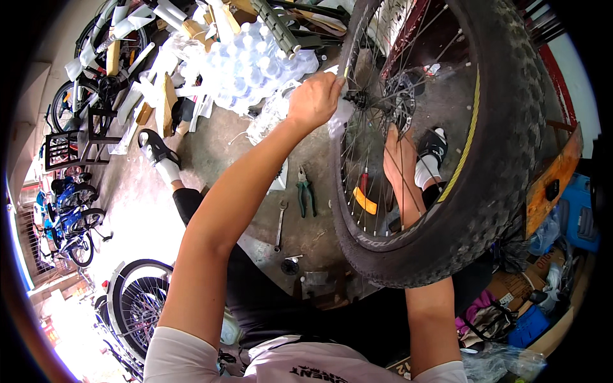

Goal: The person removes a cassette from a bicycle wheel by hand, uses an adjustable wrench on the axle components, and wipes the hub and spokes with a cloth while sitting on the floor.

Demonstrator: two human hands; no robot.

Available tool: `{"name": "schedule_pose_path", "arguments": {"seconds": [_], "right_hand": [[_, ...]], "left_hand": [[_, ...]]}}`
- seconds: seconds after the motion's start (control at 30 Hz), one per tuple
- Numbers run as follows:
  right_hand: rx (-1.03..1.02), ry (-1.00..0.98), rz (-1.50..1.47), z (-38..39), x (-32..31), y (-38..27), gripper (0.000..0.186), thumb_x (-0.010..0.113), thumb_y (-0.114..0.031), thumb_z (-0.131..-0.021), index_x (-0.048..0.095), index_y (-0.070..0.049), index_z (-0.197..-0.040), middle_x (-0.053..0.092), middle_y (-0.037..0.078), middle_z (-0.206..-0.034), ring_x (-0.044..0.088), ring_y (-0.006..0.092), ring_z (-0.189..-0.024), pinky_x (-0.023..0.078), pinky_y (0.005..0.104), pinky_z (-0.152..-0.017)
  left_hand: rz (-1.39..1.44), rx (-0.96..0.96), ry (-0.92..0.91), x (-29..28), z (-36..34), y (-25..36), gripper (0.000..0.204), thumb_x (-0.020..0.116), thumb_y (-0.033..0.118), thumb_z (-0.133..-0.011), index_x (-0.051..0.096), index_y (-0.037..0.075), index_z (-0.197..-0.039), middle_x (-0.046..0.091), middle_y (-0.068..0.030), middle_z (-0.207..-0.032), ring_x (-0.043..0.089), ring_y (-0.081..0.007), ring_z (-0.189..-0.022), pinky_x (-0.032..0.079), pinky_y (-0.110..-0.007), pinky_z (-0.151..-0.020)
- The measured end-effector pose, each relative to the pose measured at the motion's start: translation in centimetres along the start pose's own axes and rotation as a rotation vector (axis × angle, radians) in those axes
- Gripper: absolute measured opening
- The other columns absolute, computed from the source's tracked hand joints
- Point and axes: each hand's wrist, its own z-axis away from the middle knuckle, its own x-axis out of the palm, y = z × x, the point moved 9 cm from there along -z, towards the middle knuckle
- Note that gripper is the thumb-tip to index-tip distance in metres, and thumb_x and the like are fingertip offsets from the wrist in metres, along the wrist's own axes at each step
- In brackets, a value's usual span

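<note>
A fat-tyred bicycle wheel [377,271] stands tilted in front of me, with a black knobbly tyre and a yellow stripe along it. My left hand [314,101] is closed at the wheel's left edge, close to the hub axle [359,99]. A bunched white cloth-like piece [338,122] shows under its fingers. My right hand [397,145] reaches up behind the spokes to the hub and seems to hold the wheel there. The disc brake rotor [402,105] hides most of its fingers. An orange reflector [364,200] shows between the spokes.
Green-handled pliers [306,193] and a wrench [280,225] lie on the concrete floor below my left forearm. Wrapped bottles [249,67] and packing scraps [165,105] fill the far left. Small bicycles [75,217] stand farther left. A blue case [580,214] and cardboard [533,277] sit at the right.
</note>
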Motion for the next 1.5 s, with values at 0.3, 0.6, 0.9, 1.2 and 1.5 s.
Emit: {"name": "schedule_pose_path", "arguments": {"seconds": [0.3, 0.6, 0.9, 1.2, 1.5], "right_hand": [[-0.025, 0.021, -0.098, 0.4, -0.7, -0.8, 0.032, 0.046, -0.029, -0.103, 0.049, 0.001, -0.114, 0.064, 0.029, -0.093, 0.06, 0.0506, -0.089, 0.043, 0.0513, -0.073], [-0.152, 0.038, -0.11, 0.1, -0.5, -0.5, 0.034, 0.045, -0.028, -0.104, 0.048, 0.004, -0.116, 0.063, 0.025, -0.086, 0.061, 0.0452, -0.081, 0.043, 0.0489, -0.071], [-0.075, 0.008, -0.067, 0.2, -0.9, -1.2, 0.038, 0.043, -0.029, -0.104, 0.047, 0.006, -0.116, 0.064, 0.028, -0.085, 0.062, 0.0484, -0.083, 0.043, 0.052, -0.071], [-0.032, 0.025, 0.014, 0.2, -0.5, -0.7, 0.045, 0.041, -0.033, -0.104, 0.046, 0.009, -0.119, 0.064, 0.033, -0.09, 0.06, 0.052, -0.089, 0.044, 0.0537, -0.077], [0.023, -0.028, -0.067, 0.0, -1.1, -0.1, 0.039, 0.042, -0.03, -0.103, 0.05, 0.004, -0.119, 0.064, 0.031, -0.099, 0.06, 0.051, -0.093, 0.045, 0.0519, -0.08]], "left_hand": [[0.041, 0.074, -0.064, -1.0, 2.3, 1.4, 0.027, 0.058, 0.024, -0.097, 0.049, 0.004, -0.112, 0.058, -0.0191, -0.104, 0.062, -0.0438, -0.084, 0.05, -0.05, -0.072], [0.333, -0.215, -0.246, 2.2, 0.8, -1.2, 0.038, 0.049, 0.039, -0.099, 0.053, 0.001, -0.098, 0.06, -0.0186, -0.079, 0.064, -0.0406, -0.079, 0.052, -0.048, -0.066], [0.213, -0.176, 0.017, -1.2, 2.4, -0.7, 0.038, 0.05, 0.04, -0.1, 0.057, 0.003, -0.111, 0.062, -0.0153, -0.088, 0.066, -0.033, -0.076, 0.052, -0.043, -0.071], [0.706, -0.67, -0.356, 4.3, 2.9, -2.9, 0.054, 0.047, 0.05, -0.1, 0.056, 0.001, -0.081, 0.059, -0.0116, -0.07, 0.061, -0.0269, -0.055, 0.049, -0.044, -0.057], [0.082, 0.056, -0.028, -1.4, 2.6, 2.6, 0.033, 0.058, 0.03, -0.096, 0.052, 0.006, -0.118, 0.06, -0.0174, -0.111, 0.064, -0.0414, -0.087, 0.053, -0.051, -0.073]]}}
